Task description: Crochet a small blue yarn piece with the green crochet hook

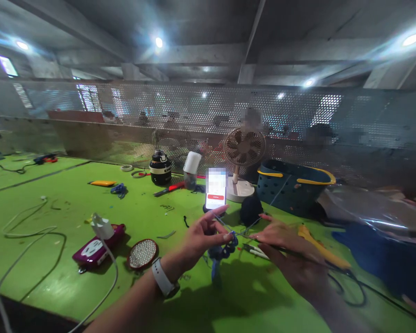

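My left hand (203, 236) pinches a small blue crochet piece (225, 252) between thumb and finger, with a white watch on its wrist. My right hand (284, 245) grips a thin crochet hook (244, 236) whose tip meets the blue piece. Blue yarn runs from the piece up toward a dark yarn ball (251, 210). A lit phone (215, 188) stands upright just behind my hands. Both hands hover above the green table (72, 208).
A small desk fan (244, 150) and a dark blue basket with yellow handles (293, 185) stand behind. A purple power bank with a white charger (97, 243), a round mesh disc (143, 253), white cables, yellow-handled scissors (324, 252) and clear plastic (374, 208) lie around. A perforated metal screen closes the back.
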The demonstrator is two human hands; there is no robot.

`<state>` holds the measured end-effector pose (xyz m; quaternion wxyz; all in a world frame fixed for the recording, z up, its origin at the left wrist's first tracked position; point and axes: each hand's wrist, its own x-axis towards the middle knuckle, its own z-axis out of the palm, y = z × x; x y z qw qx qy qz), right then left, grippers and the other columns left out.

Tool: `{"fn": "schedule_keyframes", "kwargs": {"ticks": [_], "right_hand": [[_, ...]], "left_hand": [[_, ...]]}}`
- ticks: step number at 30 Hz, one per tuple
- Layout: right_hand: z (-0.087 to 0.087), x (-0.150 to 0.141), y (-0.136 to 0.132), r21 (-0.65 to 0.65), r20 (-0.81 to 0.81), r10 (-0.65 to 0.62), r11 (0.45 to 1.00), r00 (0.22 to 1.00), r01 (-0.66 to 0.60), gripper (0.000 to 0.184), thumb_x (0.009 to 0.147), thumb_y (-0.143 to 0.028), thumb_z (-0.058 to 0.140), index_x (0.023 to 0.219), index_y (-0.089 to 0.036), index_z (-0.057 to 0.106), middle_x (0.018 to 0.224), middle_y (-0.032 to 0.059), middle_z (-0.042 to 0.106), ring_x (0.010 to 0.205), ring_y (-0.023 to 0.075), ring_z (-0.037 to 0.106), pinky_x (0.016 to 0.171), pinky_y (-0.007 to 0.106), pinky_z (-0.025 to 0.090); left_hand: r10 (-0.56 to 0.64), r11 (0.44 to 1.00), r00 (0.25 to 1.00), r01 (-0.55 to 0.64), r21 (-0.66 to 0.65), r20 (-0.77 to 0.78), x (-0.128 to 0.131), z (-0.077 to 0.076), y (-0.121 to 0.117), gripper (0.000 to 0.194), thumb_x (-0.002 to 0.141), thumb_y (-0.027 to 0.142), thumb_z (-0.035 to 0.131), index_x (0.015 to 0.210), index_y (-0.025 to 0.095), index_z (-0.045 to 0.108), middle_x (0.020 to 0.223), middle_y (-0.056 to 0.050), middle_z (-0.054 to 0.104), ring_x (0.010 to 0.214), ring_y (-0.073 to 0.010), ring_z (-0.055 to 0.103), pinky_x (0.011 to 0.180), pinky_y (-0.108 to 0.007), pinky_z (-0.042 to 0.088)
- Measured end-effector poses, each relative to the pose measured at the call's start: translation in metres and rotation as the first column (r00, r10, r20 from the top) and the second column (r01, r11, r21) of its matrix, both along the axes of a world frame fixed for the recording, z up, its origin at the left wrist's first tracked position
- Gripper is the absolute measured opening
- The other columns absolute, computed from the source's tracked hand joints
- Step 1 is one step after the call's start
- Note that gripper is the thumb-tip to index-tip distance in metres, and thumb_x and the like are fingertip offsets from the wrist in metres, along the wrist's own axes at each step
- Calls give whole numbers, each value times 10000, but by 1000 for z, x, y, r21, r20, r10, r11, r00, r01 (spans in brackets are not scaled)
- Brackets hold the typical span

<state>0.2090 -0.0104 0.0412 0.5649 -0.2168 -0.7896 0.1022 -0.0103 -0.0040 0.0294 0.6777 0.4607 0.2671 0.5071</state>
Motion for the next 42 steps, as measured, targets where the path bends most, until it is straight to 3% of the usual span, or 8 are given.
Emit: {"fn": "schedule_keyframes", "kwargs": {"ticks": [3, 12, 20, 25, 30, 42], "right_hand": [[-2, 1, 1, 26, 65, 30, 999, 997, -32, 238, 817, -87, 683, 947, -284, 714, 820, -26, 750, 728, 175, 681, 1007, 494, 482], [-1, 2, -3, -26, 21, -17, 1000, 1000, 17, 210, 833, -84, 656, 920, -266, 715, 822, -9, 735, 796, 194, 690, 964, 489, 531], [-5, -2, -1, 54, 43, -6, 999, 999, 4, 208, 843, -110, 663, 965, -271, 711, 836, -12, 753, 761, 180, 702, 977, 480, 524], [2, -3, -1, 135, 98, -36, 991, 995, 23, 143, 852, -166, 674, 949, -262, 718, 798, -6, 764, 686, 177, 704, 954, 479, 534], [7, -2, -2, 182, 166, -32, 983, 986, 1, 185, 838, -126, 680, 974, -244, 723, 828, -3, 774, 702, 163, 699, 1024, 471, 490], [-4, 1, 1, 21, 40, 10, 1000, 999, -11, 244, 835, -79, 664, 974, -275, 709, 850, -26, 746, 790, 170, 690, 990, 447, 512]], "left_hand": [[13, 1000, 1000, -13, 3, -23, 0, 1, -1, 816, 632, 191, 871, 1371, 177, 524, 681, 29, 638, 594, -85, 546, 574, -235, 384], [27, 999, 998, -26, 20, -65, 2, 1, -4, 815, 644, 198, 864, 1377, 163, 509, 696, 28, 623, 604, -83, 549, 578, -234, 389], [50, 999, 995, -49, 17, -88, 3, 1, -5, 864, 637, 237, 870, 1400, 165, 471, 713, 30, 612, 591, -83, 538, 546, -229, 392], [94, 995, 991, -90, 48, -92, 5, 0, -7, 904, 641, 241, 868, 1432, 171, 435, 713, 27, 618, 605, -85, 542, 559, -230, 395], [121, 989, 987, -111, 94, -109, 5, -1, -7, 936, 664, 246, 855, 1467, 177, 380, 724, 21, 621, 621, -97, 556, 578, -247, 428], [121, 987, 988, -110, 113, -95, 5, -3, -5, 874, 672, 252, 850, 1438, 194, 435, 729, 18, 618, 616, -95, 554, 560, -233, 428]]}}
